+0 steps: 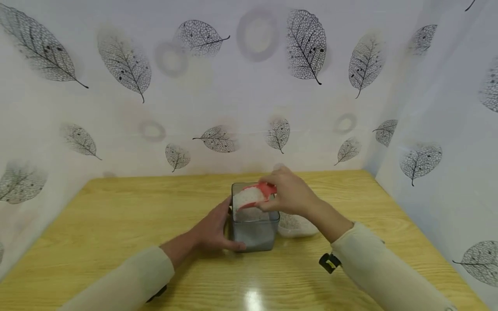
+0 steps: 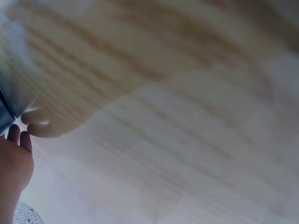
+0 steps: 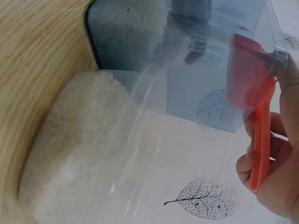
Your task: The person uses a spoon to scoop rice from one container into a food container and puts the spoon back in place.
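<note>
A clear grey-tinted rectangular container stands on the table, with white rice inside visible through its wall in the right wrist view. My left hand holds its left side, the thumb lying along the front face. In the left wrist view only part of that hand shows, fingertips at the container's edge. My right hand grips the handle of a red scoop at the container's mouth. Rice heaps in the scoop. Through the container's wall, the right wrist view shows the scoop's head inside the rim.
A clear plastic tub of rice sits against the container's right side, partly behind my right forearm. The wooden table meets a leaf-patterned backdrop at the back and sides.
</note>
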Tool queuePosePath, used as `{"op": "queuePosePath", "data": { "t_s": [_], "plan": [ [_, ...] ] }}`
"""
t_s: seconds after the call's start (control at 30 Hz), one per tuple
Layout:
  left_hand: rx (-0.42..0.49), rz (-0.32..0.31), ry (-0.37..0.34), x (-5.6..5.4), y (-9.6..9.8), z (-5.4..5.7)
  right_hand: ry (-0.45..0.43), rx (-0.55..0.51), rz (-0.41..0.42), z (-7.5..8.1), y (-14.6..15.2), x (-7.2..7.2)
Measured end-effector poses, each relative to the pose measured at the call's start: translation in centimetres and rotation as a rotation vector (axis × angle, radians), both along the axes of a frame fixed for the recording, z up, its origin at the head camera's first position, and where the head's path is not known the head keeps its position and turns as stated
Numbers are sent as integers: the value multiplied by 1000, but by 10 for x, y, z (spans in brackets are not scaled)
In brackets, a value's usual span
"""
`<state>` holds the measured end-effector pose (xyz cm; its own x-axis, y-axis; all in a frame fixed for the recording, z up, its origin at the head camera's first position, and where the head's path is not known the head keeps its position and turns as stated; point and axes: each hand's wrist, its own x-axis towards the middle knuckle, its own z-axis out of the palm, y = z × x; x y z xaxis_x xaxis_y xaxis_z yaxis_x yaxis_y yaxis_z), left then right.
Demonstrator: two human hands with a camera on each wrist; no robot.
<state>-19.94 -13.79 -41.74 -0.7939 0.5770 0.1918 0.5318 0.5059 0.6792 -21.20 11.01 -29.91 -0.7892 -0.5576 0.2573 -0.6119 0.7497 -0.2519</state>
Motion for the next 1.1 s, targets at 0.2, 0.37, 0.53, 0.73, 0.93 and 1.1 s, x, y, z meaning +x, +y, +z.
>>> {"op": "queuePosePath", "data": {
  "t_s": [0.2, 0.37, 0.53, 0.73, 0.93, 1.1],
  "plan": [
    [-16, 12, -3, 0, 0, 3, 21, -74, 4, -2, 9, 1],
    [-9, 2, 19, 1, 2, 6, 21, -95, -11, -1, 15, 2],
    [-10, 6, 8, 2, 1, 6, 22, -108, -23, 3, 22, 3],
    [-19, 14, 11, 3, 1, 5, 48, -156, -37, 7, 34, 3],
    [-24, 21, -5, 4, 1, 4, 71, -202, -71, 9, 54, 8],
    [-30, 28, -7, 4, 0, 3, 96, -197, -114, 5, 71, 8]
  ]
}}
